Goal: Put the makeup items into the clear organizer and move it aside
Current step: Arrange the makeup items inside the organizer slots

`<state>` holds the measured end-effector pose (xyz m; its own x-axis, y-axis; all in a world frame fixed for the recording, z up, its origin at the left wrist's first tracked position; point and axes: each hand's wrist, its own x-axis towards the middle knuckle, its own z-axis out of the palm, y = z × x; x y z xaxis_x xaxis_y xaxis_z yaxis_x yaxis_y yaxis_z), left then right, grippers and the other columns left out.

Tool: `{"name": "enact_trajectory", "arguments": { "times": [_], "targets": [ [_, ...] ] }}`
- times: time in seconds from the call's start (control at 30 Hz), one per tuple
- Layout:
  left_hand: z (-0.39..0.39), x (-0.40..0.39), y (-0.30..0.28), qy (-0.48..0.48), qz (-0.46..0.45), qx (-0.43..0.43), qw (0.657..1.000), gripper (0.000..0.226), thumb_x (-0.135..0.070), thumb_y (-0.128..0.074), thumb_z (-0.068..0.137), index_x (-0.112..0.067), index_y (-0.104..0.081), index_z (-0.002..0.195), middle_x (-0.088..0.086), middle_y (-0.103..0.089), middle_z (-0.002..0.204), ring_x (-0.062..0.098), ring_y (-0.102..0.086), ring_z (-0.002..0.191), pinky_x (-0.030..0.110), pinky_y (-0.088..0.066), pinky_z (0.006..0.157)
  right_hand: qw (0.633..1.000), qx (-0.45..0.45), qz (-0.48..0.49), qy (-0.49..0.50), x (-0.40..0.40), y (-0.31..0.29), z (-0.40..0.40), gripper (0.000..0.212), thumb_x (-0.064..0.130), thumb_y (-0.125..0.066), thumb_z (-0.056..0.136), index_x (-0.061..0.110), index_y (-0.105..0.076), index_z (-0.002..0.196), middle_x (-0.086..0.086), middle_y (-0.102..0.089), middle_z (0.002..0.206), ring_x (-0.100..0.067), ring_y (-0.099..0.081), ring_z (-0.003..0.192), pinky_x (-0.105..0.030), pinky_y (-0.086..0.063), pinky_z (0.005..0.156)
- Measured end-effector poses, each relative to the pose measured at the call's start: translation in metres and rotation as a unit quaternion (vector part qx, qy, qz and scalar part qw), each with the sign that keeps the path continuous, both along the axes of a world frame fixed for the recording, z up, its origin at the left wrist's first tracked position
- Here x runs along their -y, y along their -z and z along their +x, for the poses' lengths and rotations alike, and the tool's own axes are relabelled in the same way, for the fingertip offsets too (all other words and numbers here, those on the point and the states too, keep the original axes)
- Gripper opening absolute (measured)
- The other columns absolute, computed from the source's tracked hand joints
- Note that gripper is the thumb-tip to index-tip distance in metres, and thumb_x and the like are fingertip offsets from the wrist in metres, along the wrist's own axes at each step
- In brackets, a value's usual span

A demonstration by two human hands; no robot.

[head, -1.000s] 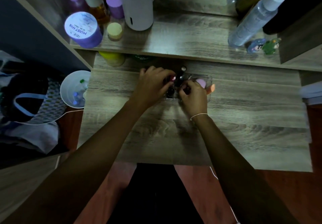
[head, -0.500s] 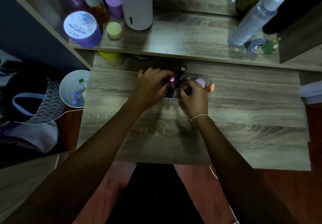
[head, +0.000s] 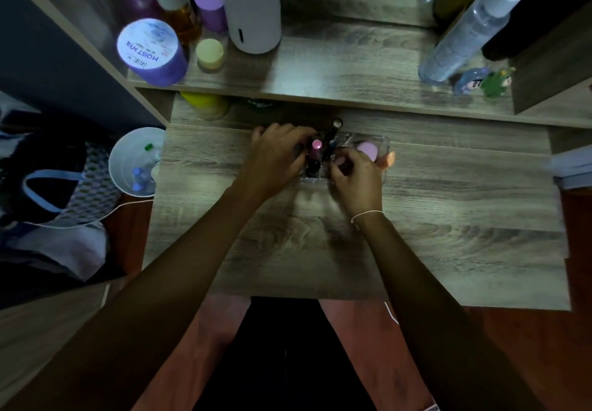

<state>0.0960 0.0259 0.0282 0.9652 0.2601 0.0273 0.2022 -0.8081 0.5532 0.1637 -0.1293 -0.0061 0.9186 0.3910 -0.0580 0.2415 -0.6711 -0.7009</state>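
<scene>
Both hands work at the organizer (head: 382, 141), far-centre on the desk (head: 448, 218).

The left hand (head: 275, 157) curls around its left end by the upright tubes (head: 316, 154); the right hand (head: 355, 177) is closed over its near side, on what I cannot tell. Tall tubes could tip if it is shoved; the orange sponge (head: 388, 159) at its right edge may roll off, and the shelf (head: 336, 90) overhangs just beyond.

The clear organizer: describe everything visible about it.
The clear organizer is a low tray of see-through plastic, sitting flat on the wooden desk below the shelf. Upright tubes stand in its left part, one with a pink cap; a lilac sponge lies at its right. Both hands cover its front, so its dividers cannot be counted.
</scene>
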Motion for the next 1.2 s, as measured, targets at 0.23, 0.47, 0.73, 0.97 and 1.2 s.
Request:
{"name": "enact_trajectory", "arguments": {
  "times": [0.23,0.47,0.73,0.97,1.2],
  "targets": [
    [-0.0012,0.0014,-0.0007,0.0,0.006,0.01,1.0,0.036,-0.022,-0.059,0.086,-0.022,-0.057,0.121,0.003,-0.065,0.112,0.025,-0.054,0.108,0.045,-0.031,0.098,1.0,0.004,-0.002,0.006,0.0,-0.0003,-0.0001,0.016,0.007,-0.062,0.082,0.007,-0.068,0.097,-0.012,-0.068,0.089,-0.021,-0.062,0.08,-0.026,-0.045,0.072],
    [-0.0068,0.0044,-0.0005,0.034,0.051,0.015,0.998,0.041,-0.017,-0.064,0.082,-0.02,-0.058,0.122,0.008,-0.063,0.116,0.027,-0.055,0.109,0.047,-0.031,0.1,1.0,0.009,0.01,0.004,0.0006,0.0015,0.0009,0.015,0.01,-0.063,0.085,0.01,-0.067,0.099,-0.008,-0.069,0.09,-0.01,-0.055,0.077,-0.022,-0.041,0.072],
    [-0.0079,0.0029,-0.001,0.041,0.06,0.015,0.997,0.041,-0.016,-0.063,0.082,-0.018,-0.058,0.123,0.01,-0.063,0.116,0.029,-0.056,0.109,0.049,-0.032,0.099,1.0,0.006,0.006,-0.003,-0.0004,0.0042,0.0039,0.016,0.009,-0.063,0.084,0.011,-0.067,0.1,-0.008,-0.068,0.089,-0.015,-0.059,0.078,-0.024,-0.043,0.071],
    [-0.0082,0.0016,-0.001,0.036,0.059,0.021,0.997,0.041,-0.015,-0.063,0.081,-0.018,-0.059,0.122,0.009,-0.064,0.114,0.029,-0.056,0.107,0.048,-0.033,0.098,1.0,0.011,0.01,-0.001,-0.0004,0.0057,0.0044,0.015,0.007,-0.063,0.083,0.011,-0.067,0.097,-0.007,-0.067,0.087,-0.013,-0.057,0.076,-0.025,-0.043,0.07],
    [-0.0085,0.0025,0.0009,0.044,0.069,0.019,0.996,0.043,-0.017,-0.063,0.082,-0.019,-0.057,0.124,0.009,-0.063,0.117,0.028,-0.055,0.11,0.047,-0.032,0.1,1.0,0.014,0.013,0.003,0.0008,0.0076,0.0033,0.017,0.011,-0.065,0.083,0.014,-0.067,0.099,-0.005,-0.069,0.09,-0.009,-0.056,0.078,-0.023,-0.043,0.073]
  ]
}}
